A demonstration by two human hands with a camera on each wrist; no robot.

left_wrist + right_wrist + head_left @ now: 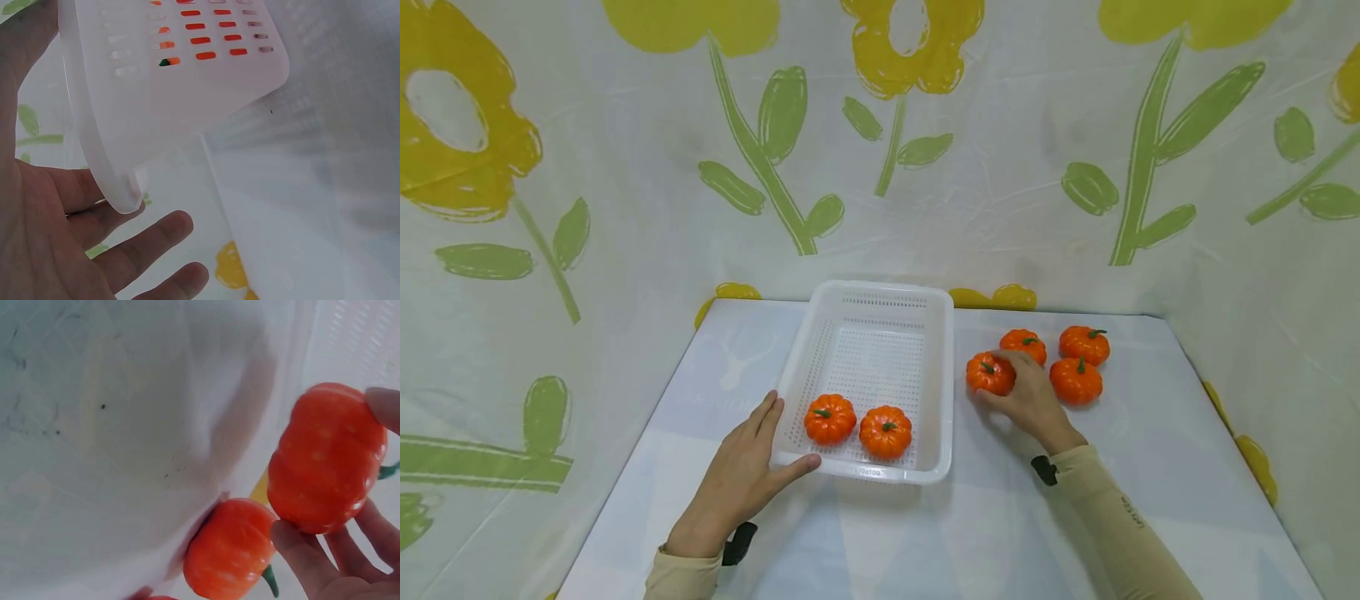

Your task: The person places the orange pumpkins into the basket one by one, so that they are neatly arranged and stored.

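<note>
A white perforated plastic basket (pixel 880 288) stands on the table, with two small orange pumpkins (pixel 831 419) at its near end. My left hand (pixel 739 477) rests at the basket's near left corner, its thumb by the front rim and its fingers spread along the side. In the left wrist view those fingers (pixel 147 247) look nearly straight beside the rim. To the right of the basket, my right hand (pixel 1032 402) grips another pumpkin (pixel 987 374) between thumb and fingers. The right wrist view shows this gripped pumpkin (pixel 328 459) apart from the one behind it.
Three more pumpkins sit on the table at the right: one behind the right hand (pixel 1023 343), one at the far right (pixel 1085 344) and one in front of it (pixel 1077 382). A flower-printed cloth (pixel 985 183) hangs behind the white table (pixel 880 550).
</note>
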